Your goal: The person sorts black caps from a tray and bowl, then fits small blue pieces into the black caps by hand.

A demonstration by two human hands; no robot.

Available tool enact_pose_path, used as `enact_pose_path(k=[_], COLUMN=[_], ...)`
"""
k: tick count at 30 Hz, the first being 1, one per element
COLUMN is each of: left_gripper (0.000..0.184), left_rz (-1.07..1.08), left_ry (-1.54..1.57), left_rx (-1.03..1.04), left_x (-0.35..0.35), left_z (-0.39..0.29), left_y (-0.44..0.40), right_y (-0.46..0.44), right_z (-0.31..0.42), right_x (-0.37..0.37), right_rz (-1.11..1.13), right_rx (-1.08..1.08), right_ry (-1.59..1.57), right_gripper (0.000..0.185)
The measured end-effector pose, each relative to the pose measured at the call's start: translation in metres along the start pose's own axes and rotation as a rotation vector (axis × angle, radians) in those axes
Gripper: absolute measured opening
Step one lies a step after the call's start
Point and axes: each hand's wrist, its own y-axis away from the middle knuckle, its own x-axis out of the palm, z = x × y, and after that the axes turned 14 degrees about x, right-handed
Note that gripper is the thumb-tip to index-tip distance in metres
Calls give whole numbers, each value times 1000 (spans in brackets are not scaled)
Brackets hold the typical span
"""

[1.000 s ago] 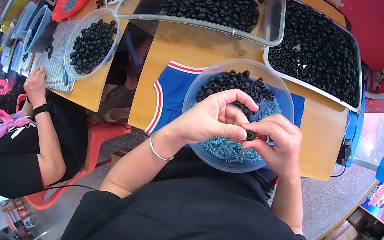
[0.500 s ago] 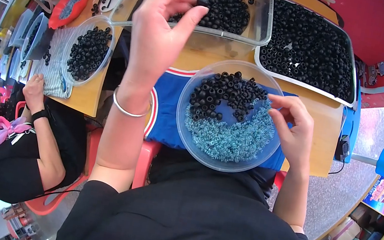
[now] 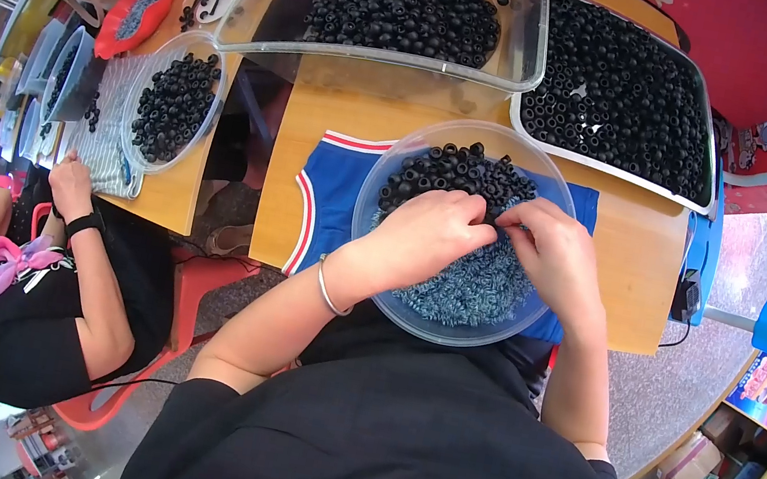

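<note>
Spreading beneath the containers, a smooth, yellow-brown wooden table bears a big clear plastic bin with rounded corners and a heap of matte black beads. Right of it, a shallow white-rimmed tray is packed with more of these, many showing round holes. A blue cloth with red-and-white striped edging lies flat under the round bowl.

That bowl sits at the table's near edge, before the person's black shirt. Its plastic is thin and see-through, with a circular rim. Inside, chunky, dull black beads crowd the far side, while small, glossy, pale-blue pieces with ridged, coil-like shapes form a loose bed on the near side.

Both hands are over the bowl, close to each other, backs up. The left hand has its fingers bunched and bent down near the black beads; the right hand curves in narrowly, thumb and forefinger near each other. Whether either is pinching a piece, I cannot tell. A thin, shiny silver bangle circles the left wrist.
</note>
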Motion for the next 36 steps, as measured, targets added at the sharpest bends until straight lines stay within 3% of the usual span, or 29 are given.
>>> enact_pose_path(k=[12,15,18,25,30,36], left_gripper=[13,17,23,22,23,23], left_rz=[4,-130,-243,-429,-466,-516], left_ry=[-4,70,486,988,1120,1253], left_rx=[-103,-116,-359,-549,-516,-465], left_x=[6,3,-16,-14,-5,-9], left_z=[6,12,1,-5,-7,-7], left_y=[5,10,9,21,22,21], right_y=[0,0,-1,3,6,7], right_z=[10,15,13,26,34,34], right_x=[10,14,15,-6,-3,-2], right_rz=[53,15,18,50,-4,-33], right_rx=[-5,16,22,134,-11,-89], right_ry=[186,247,112,-281,-460,-342], right_gripper=[12,14,15,15,15,20])
